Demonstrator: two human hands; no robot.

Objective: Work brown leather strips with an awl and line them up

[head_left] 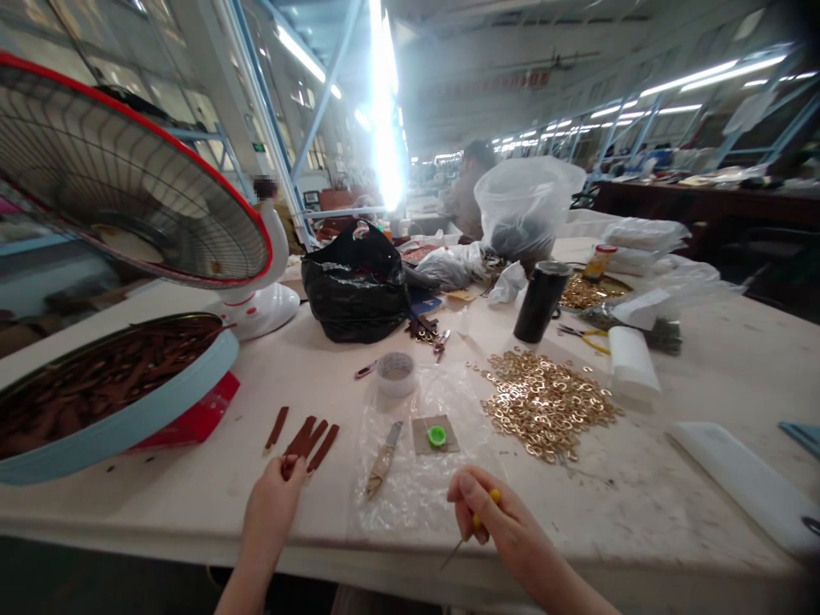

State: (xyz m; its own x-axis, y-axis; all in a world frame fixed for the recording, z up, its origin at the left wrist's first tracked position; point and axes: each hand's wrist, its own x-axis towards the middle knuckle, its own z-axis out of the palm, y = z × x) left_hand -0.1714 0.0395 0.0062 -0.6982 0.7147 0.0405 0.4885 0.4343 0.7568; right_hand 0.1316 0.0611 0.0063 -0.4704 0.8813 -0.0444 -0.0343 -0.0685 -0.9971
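Observation:
My left hand (274,500) is closed in a pinch at the near end of one of several brown leather strips (325,448) lying on the table. In my right hand (496,517) is an awl (477,519) with a yellow handle, its thin metal point slanting down to the left. Between the hands, on a clear plastic sheet (410,504), lie a knife (383,461) with a wrapped handle and a small grey-brown square (422,446) bearing a bright green cap (436,436). A spread pile of gold-coloured metal rings or buckles (544,401) lies beyond my right hand.
A round tray (192,386) of brown strips and a red-rimmed fan (272,248) stand left. Behind are a black plastic bag (355,295), a tape roll (395,376), a black cup (541,303) and yellow-handled pliers (593,340). A person (471,192) sits farther back.

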